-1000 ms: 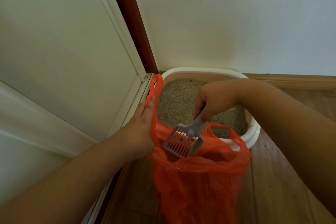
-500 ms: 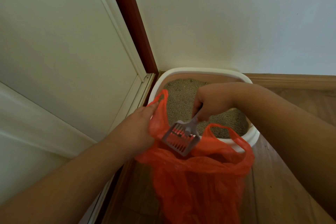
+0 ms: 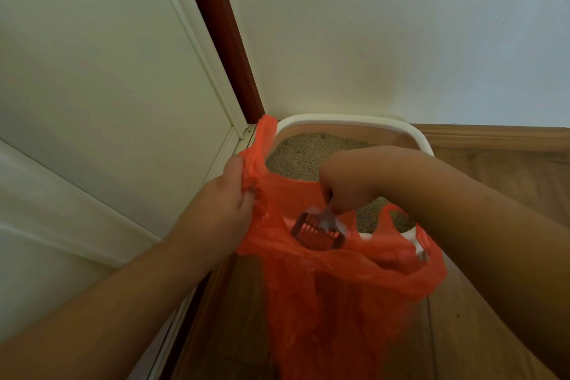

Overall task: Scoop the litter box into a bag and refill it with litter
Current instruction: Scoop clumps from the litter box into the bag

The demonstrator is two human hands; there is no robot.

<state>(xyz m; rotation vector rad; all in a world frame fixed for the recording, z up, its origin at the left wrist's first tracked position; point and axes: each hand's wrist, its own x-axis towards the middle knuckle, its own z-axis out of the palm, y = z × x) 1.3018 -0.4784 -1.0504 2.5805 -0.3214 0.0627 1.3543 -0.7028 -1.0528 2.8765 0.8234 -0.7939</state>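
Head view. Left forearm enters from the lower left and angles up toward the centre. The left hand (image 3: 223,210) is seen from the back, thumb uppermost; its fingers curl round one bunched handle of the orange bag (image 3: 339,296) and hold that side of the mouth up. The handle loop stands above the fist, in front of the near-left corner of the litter box (image 3: 413,134).

Right forearm comes in from the right edge and crosses over the box. The right hand (image 3: 347,187) is bent down at the wrist, knuckles toward the camera, fingers closed round the handle of the grey scoop (image 3: 317,233). The slotted head of the scoop points down and sits inside the open mouth of the bag, its lower edge behind the near rim of plastic. Whether anything lies in the scoop: cannot tell.

The second bag handle hangs loose below the right wrist, over the box's near edge. The bag body hangs down in front of the wooden floor (image 3: 493,333). The box sits in the corner against the wall (image 3: 385,40), with grey litter (image 3: 300,154) visible in it beyond the bag.
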